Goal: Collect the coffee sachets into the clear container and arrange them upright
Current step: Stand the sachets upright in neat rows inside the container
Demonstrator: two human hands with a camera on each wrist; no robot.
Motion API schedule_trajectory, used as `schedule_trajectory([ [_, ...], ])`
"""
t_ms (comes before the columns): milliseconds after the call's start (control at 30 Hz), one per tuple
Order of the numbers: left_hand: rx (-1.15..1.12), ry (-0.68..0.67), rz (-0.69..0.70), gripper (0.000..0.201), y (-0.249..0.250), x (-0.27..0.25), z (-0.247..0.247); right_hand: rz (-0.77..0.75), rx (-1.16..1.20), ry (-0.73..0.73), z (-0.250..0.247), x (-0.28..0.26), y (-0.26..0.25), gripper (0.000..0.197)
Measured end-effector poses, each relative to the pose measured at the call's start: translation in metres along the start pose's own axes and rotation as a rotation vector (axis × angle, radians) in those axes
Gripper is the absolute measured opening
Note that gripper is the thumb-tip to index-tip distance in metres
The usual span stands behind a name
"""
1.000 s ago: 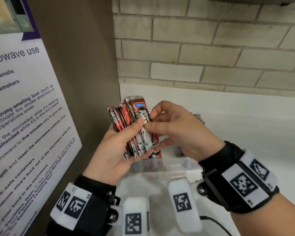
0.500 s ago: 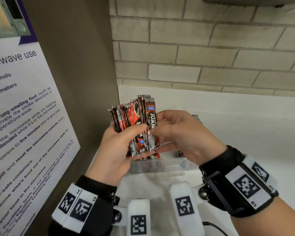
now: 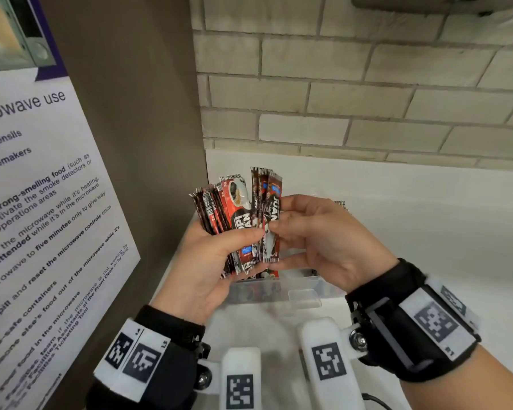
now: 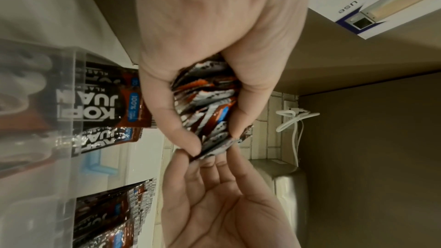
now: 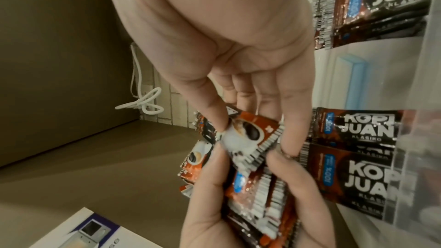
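In the head view, a fanned bundle of Kopi Juan coffee sachets [image 3: 237, 220] is held upright by the left hand [image 3: 214, 261], with the thumb pressed across the front of the bundle and the fingers curled behind it. The rightmost sachet [image 3: 271, 220] of the fan is pinched between the thumb and forefinger of the right hand [image 3: 323, 241], just beside the left thumb. The bundle is held directly above the clear container [image 3: 279, 287], which stands on the white counter [image 3: 427, 232] in its back left corner, close to the brown side panel [image 3: 125, 143] and the brick wall [image 3: 367, 84]. More sachets are seen through the container's near wall. A microwave-use notice [image 3: 42, 202] is fixed to the side panel.

In the left wrist view, the bundle [image 4: 205, 105] is seen end-on, clamped between the left thumb and fingers of the left hand [image 4: 214, 25]. The right hand [image 4: 224, 205] is met at the bundle's far end, palm turned to the camera. Sachets are seen lying behind the clear container wall [image 4: 71, 91].

In the right wrist view, one sachet [image 5: 248, 139] printed with a coffee cup is nipped by the right hand [image 5: 226, 44] at its end, while the rest of the bundle is gripped by the left hand [image 5: 226, 214] below. Further sachets [image 5: 353, 167] are seen inside the container at the right edge.
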State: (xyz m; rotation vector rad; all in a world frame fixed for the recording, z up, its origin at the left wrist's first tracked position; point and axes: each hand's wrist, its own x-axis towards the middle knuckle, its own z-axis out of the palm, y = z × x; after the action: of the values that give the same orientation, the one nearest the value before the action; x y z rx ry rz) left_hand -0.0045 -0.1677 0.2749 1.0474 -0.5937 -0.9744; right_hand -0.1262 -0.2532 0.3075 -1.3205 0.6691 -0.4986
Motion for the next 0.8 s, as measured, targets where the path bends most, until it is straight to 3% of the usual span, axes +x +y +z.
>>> schedule_trajectory([
  [100,-0.029,0.022,-0.012,0.034,0.000,0.001,-0.001,-0.017,0.014,0.037,0.000,0.000,-0.004,0.018],
  [167,-0.083,0.061,-0.012,0.012,0.001,0.004,-0.007,-0.095,0.105,0.173,-0.004,0.006,-0.011,0.024],
  [267,-0.135,0.152,0.031,0.011,0.003,0.008,-0.016,-0.212,0.093,0.428,-0.012,0.026,-0.019,0.035],
  [367,-0.168,0.205,0.061,0.013,0.003,0.009,-0.021,-0.197,-0.137,0.540,-0.008,0.052,-0.006,0.040],
  [600,-0.176,0.299,0.056,0.016,0.000,0.015,-0.032,0.053,-0.605,0.583,-0.001,0.081,0.032,0.030],
  [800,-0.196,0.318,0.039,0.017,-0.004,0.014,-0.037,0.265,-0.846,0.477,-0.004,0.083,0.035,0.028],
])
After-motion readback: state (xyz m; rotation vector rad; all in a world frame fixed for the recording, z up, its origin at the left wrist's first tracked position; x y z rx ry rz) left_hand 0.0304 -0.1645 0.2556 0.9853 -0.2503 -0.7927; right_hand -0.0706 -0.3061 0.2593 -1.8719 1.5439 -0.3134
